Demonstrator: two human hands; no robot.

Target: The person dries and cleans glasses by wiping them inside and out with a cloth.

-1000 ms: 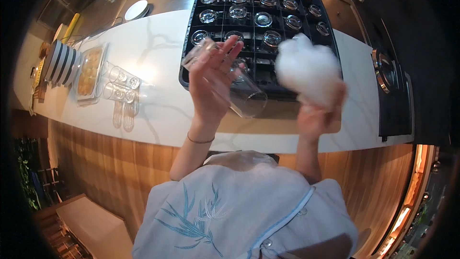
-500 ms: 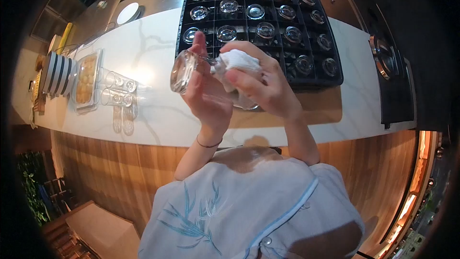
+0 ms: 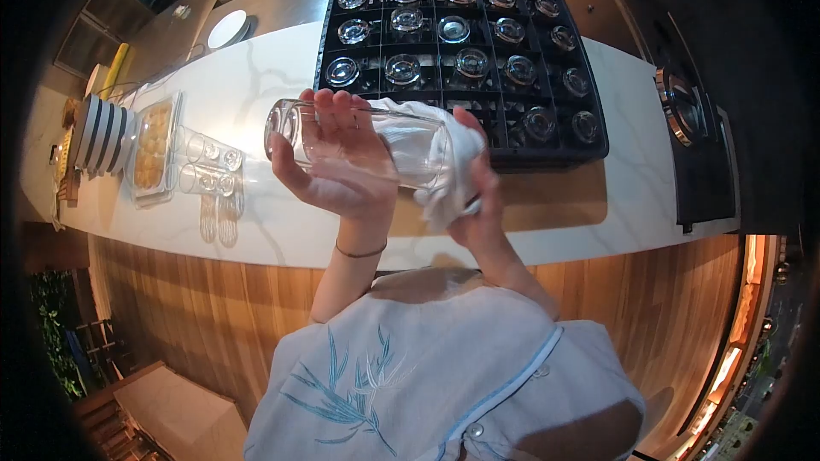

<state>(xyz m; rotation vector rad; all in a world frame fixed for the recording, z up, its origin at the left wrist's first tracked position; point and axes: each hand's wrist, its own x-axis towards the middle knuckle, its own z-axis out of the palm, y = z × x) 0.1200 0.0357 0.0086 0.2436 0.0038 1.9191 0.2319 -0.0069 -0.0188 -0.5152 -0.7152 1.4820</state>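
A tall clear drinking glass (image 3: 406,158) lies nearly sideways in the air above the counter, its thick base to the left. My left hand (image 3: 346,175) cradles it from below, fingers curled up around the side and the thumb near the base. At the glass's open end, a white cloth (image 3: 464,154) covers the rim, and part of it shows through the wall. My right hand (image 3: 483,201) is closed on that cloth, slightly blurred. Beyond both hands stands a black compartment rack (image 3: 512,158) with several upturned glasses (image 3: 471,62) in its cells.
On the white marbled counter (image 3: 273,68), two clear glasses (image 3: 205,179) lie at left beside a clear-lidded tray of round yellowish items (image 3: 154,149). Striped dishes (image 3: 102,132) stand farther left. White plates (image 3: 228,30) sit at the back; a round metal-rimmed appliance (image 3: 679,107) is at right.
The glass has turned from pointing away to lying sideways, showing its full length. My right hand has moved lower with the cloth, now over the rim. My left fingers have shifted around the glass.
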